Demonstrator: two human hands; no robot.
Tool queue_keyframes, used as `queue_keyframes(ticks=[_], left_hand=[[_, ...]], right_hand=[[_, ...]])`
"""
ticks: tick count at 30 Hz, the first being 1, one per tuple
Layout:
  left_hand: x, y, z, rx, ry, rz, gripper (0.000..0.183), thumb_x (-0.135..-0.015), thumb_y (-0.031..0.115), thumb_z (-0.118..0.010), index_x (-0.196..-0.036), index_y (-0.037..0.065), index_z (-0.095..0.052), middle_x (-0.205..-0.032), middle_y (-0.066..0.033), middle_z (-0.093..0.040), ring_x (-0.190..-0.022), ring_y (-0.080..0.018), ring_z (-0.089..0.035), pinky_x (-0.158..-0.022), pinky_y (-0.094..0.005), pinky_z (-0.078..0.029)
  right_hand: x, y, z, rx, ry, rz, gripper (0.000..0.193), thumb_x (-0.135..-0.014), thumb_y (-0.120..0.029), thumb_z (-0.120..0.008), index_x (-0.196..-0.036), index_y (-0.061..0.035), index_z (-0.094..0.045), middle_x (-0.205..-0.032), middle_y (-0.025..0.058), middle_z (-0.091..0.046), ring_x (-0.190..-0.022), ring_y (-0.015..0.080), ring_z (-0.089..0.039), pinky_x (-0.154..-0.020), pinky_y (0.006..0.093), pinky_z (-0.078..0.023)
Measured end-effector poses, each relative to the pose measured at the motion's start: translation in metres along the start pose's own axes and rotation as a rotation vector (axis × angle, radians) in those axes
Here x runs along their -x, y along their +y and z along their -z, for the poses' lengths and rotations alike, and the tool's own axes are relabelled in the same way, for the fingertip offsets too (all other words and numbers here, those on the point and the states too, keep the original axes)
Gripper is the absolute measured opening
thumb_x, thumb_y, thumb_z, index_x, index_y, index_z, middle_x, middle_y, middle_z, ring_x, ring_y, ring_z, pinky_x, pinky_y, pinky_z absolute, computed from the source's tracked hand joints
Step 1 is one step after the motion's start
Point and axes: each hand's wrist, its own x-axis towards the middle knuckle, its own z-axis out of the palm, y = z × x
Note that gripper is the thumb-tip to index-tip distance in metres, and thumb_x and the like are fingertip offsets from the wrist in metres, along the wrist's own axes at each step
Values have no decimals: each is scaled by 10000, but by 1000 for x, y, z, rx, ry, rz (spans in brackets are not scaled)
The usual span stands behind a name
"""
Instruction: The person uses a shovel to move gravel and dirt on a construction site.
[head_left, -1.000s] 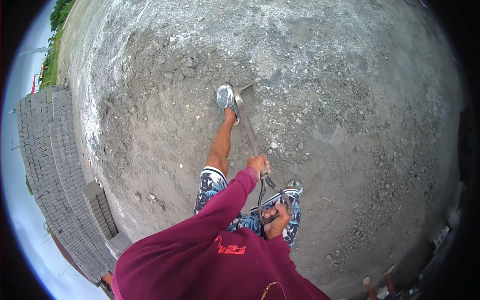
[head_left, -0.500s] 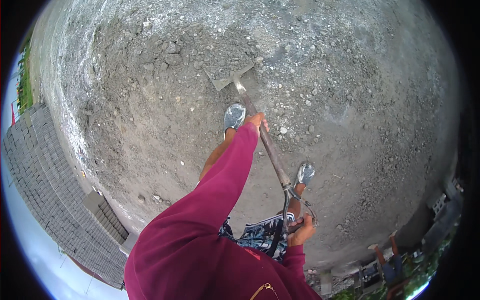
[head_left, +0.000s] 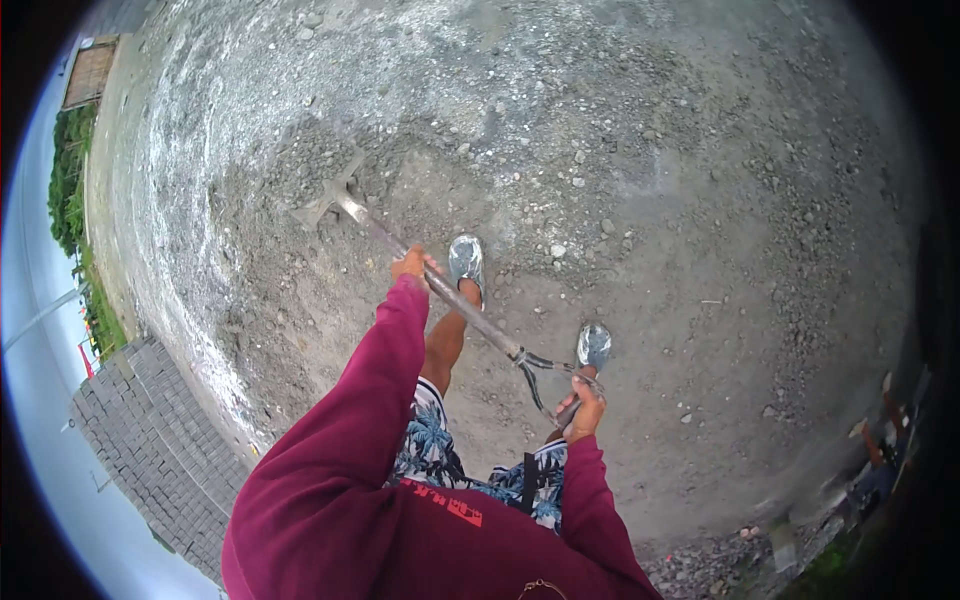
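A shovel (head_left: 470, 313) slants across in front of me, its blade (head_left: 330, 197) at the upper left among loose grey gravel. Around the lower part of its shaft, close to the blade, my left hand (head_left: 411, 264) is closed. My right hand (head_left: 586, 407) grips the D-shaped handle at the other end, near my right shoe. Whether gravel lies on the blade is hard to make out. Broken-up gravel (head_left: 290, 265) surrounds the blade.
My two grey shoes (head_left: 466, 260) stand apart on the gravel ground. Stacked grey blocks (head_left: 165, 440) rise at the lower left. Another person (head_left: 880, 450) shows at the lower right edge. Greenery (head_left: 70, 180) and a brown structure (head_left: 90, 72) lie far left.
The shovel blade has swung left and slightly farther down in the picture, with my left hand moving left along with it. My right hand has shifted slightly up and left. The view has turned.
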Motion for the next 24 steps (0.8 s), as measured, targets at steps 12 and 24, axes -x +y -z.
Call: queue_keyframes(ticks=[12, 24], left_hand=[[362, -248, -152, -374, -388, -78, 259, -806, 110, -601, -984, 13, -440, -634, -121, -527, -441, -260, -532, -395, -416, -467], [606, -369, -224, -1089, -996, -336, 621, -815, 294, -631, -1211, -92, -346, -896, -282, -634, -749, -382, -662, -704, -432, -531]], right_hand=[[87, -9, 402, -522, 188, -65, 201, -719, -195, -726, -759, -63, -579, -560, 47, -508, -427, 187, -501, -401, 332, -443], [246, 22, 438, -877, 462, 142, 95, -826, -179, -599, -773, -170, -520, -531, -35, -451, -442, 147, -447, -433, 298, -394]])
